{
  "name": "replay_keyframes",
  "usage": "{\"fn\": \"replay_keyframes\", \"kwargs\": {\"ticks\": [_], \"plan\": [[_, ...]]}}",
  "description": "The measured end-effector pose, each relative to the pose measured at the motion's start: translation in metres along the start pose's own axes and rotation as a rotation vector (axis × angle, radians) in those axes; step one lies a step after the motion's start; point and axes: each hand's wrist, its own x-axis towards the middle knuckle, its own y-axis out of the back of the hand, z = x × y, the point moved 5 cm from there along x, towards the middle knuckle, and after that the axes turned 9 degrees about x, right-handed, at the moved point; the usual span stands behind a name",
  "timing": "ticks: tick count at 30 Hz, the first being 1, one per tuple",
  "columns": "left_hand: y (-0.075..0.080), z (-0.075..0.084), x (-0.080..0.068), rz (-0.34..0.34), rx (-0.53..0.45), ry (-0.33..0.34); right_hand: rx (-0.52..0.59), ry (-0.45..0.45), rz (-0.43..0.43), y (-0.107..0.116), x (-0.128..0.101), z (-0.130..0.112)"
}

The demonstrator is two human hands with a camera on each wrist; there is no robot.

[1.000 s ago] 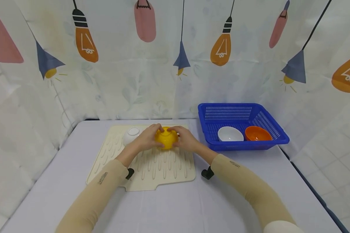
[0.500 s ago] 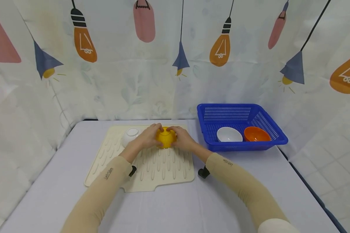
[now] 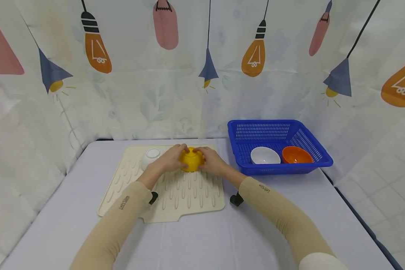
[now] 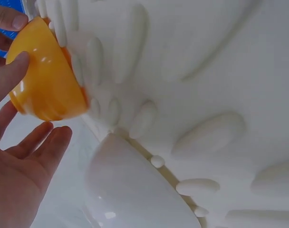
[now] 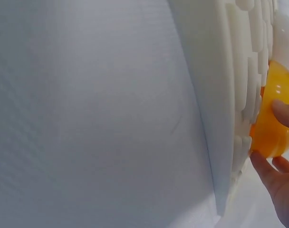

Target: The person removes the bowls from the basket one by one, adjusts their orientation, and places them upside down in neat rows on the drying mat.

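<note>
A counter, a cream mat, and a yellow bowl held between two hands.
The counter stretched past the mat's near edge; a blue basket stood to the right. Left hand and right hand gripped the round bowl near the mat's far edge, mouth down, foot up; a white bowl sat left.

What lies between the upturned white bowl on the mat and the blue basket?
In the head view, left to right: the left hand, the upturned yellow bowl, the right hand, then some mat and a strip of tablecloth.
</note>
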Motion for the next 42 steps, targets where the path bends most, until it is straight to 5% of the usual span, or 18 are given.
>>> {"fn": "replay_keyframes", "kwargs": {"ticks": [9, 22, 32, 42], "plan": [[0.006, -0.001, -0.010, 0.014, 0.034, 0.003, -0.003, -0.068, -0.048, 0.001, -0.005, -0.002], [0.026, -0.017, -0.032, 0.151, -0.076, 0.056, -0.043, -0.073, -0.091, 0.003, -0.010, -0.009], [0.050, -0.046, -0.059, 0.263, -0.165, 0.209, -0.067, -0.037, -0.111, 0.010, -0.019, -0.018], [0.057, -0.071, -0.083, 0.326, -0.246, 0.292, -0.036, -0.059, -0.133, 0.025, -0.037, -0.029]]}}
